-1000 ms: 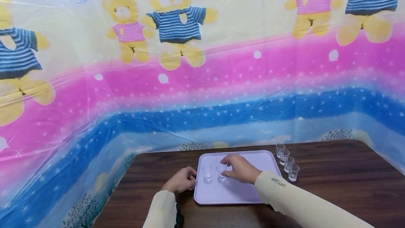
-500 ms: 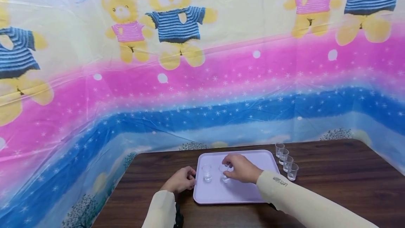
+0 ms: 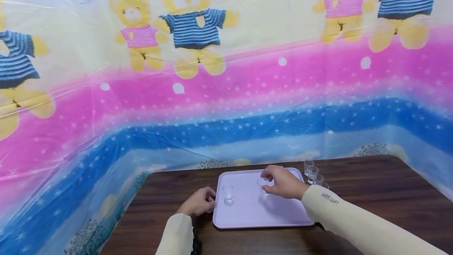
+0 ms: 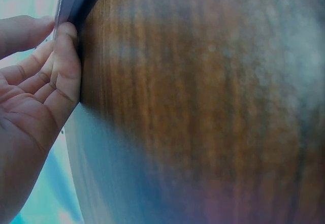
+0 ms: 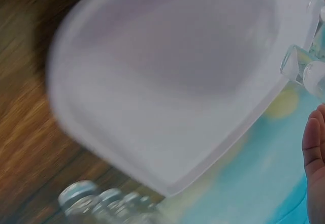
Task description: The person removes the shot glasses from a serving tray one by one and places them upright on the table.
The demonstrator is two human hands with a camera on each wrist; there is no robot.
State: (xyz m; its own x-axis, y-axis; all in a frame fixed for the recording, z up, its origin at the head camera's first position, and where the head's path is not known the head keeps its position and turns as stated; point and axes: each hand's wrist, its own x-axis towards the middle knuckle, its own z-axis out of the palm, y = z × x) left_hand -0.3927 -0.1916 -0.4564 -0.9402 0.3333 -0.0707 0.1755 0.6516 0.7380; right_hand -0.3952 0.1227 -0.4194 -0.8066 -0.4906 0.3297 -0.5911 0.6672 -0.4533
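Note:
A small clear glass (image 3: pixel 229 195) stands on the left part of the lilac tray (image 3: pixel 247 217). My right hand (image 3: pixel 284 182) reaches over the tray and holds a second clear glass (image 3: pixel 264 191) between thumb and fingers; whether its base touches the tray I cannot tell. In the right wrist view a glass (image 5: pixel 298 67) shows beside the partly visible hand (image 5: pixel 316 158). At the tray's left edge, my left hand (image 3: pixel 199 201) pinches the rim; the left wrist view shows its thumb and curled fingers (image 4: pixel 66 64) against the tray edge (image 4: pixel 76 0).
Several clear glasses (image 3: pixel 313 175) stand in a row on the dark wooden table (image 3: pixel 371 192), just beyond the tray's right side, the nearest partly hidden by the right sleeve. A printed cloth (image 3: pixel 212 129) with bears hangs behind the table.
My right hand has moved to the right and slightly away over the tray, and the glass with it. The gap between the two glasses has widened. My left hand stays at the tray's rim.

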